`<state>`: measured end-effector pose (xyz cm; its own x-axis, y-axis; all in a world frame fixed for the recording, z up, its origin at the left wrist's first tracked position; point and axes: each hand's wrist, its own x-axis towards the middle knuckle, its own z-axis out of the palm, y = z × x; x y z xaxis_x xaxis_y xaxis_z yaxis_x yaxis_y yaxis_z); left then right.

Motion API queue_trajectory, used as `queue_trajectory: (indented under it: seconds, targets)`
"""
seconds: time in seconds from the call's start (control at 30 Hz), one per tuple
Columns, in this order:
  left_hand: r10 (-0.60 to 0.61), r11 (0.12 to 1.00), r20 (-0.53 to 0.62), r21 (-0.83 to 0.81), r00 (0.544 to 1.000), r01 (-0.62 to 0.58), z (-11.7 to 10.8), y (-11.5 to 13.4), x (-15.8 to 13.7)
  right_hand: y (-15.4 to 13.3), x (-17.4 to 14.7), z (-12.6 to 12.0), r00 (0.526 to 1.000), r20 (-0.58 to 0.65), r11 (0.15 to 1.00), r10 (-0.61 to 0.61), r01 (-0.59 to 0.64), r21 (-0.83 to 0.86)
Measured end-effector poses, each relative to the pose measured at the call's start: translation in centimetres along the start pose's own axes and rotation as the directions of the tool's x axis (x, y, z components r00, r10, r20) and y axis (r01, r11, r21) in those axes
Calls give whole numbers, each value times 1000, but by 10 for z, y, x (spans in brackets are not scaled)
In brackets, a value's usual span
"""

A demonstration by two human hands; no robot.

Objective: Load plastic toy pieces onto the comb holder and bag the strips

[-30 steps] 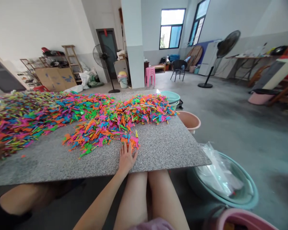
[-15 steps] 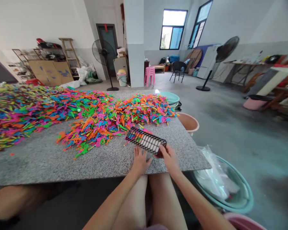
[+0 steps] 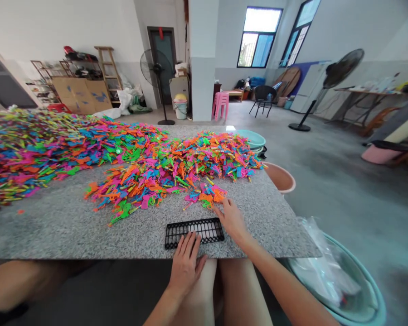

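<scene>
A black plastic grid tray [image 3: 209,231] lies flat on the speckled stone table [image 3: 265,226], close to its front edge. My left hand [image 3: 186,262] rests with outstretched fingers on the tray's near side. Just beyond the tray, a small cluster of toy pistols [image 3: 206,194] in orange, pink, blue and green sits apart from the main pile. My right hand [image 3: 234,222] reaches to that cluster's right end, thumb and index finger apart beside an orange piece. Whether the fingertips touch it, I cannot tell.
A long heap of bright plastic pieces [image 3: 177,158] covers the table's far side and left. Basins stand by the right edge: a green one holding clear plastic bags [image 3: 333,267] and a pinkish-brown one [image 3: 281,177]. Another person's leg [image 3: 20,285] shows at lower left.
The tray, tilted in my right hand before, now lies flat nearer me, and a small cluster of pieces shows beyond it. My right hand has let go; my left hand moved onto the tray.
</scene>
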<state>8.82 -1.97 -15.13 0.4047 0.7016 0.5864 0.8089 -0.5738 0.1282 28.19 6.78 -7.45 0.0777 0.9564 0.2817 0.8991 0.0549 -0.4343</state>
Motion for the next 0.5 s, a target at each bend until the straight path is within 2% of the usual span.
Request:
queue_trajectory:
  seconds: [0.13,0.2,0.27,0.33,0.4,0.47,0.5]
  targets:
    - [-19,999,37,-33,999,20,6,14,3,-13,40,22,979,123,987,162,-160,-25]
    - [-54,992,47,-115,997,59,2,16,10,-11,46,26,968,151,974,200,-213,74]
    - [-128,970,3,-206,992,126,-8,12,21,-3,41,17,971,163,955,174,-207,214]
    - [-217,944,-62,-268,974,193,-25,4,38,5,26,-6,981,187,944,61,-117,307]
    - [-234,939,-67,-276,970,207,-46,-5,56,9,8,-35,970,201,937,-134,58,345]
    - [-226,941,47,-249,973,230,-64,-9,72,7,-8,-63,923,202,899,-328,239,367]
    - [-173,933,145,-294,974,209,-71,-9,78,4,-14,-74,891,207,871,-405,306,384]
